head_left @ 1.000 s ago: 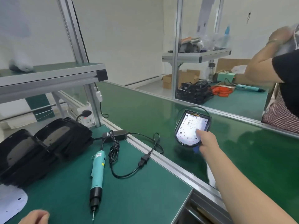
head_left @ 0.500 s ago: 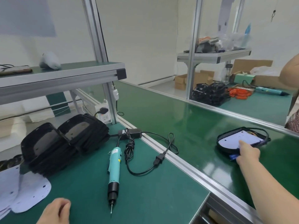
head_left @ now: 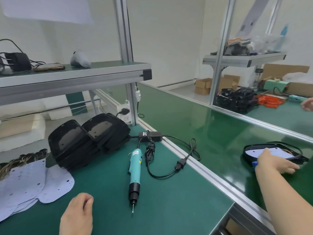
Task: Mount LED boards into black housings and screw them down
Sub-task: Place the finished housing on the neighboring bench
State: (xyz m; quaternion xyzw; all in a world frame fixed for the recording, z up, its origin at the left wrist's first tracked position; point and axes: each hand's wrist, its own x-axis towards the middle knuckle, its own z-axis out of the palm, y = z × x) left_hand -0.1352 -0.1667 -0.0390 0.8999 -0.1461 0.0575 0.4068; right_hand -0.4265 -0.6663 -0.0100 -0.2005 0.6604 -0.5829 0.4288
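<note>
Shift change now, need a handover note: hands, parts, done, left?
Right hand: laid on the assembled housing out on the conveyor belt, white board fitted in it.
Left hand: loosely curled, empty, on the bench.
Electric screwdriver: lying unused mid-bench.
Stack of empty black housings and pile of loose LED boards at bench left.
Done: one unit on the belt.
Left: mount and screw the rest.

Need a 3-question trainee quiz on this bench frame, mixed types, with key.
1. True or false: the electric screwdriver lies on the bench untouched.
2. Where does the right hand rest? A) on the assembled housing on the conveyor B) on the stack of empty housings
3. Fill in: the loose LED boards lie to the ___ of the screwdriver.

Key: 1 true; 2 A; 3 left
</note>
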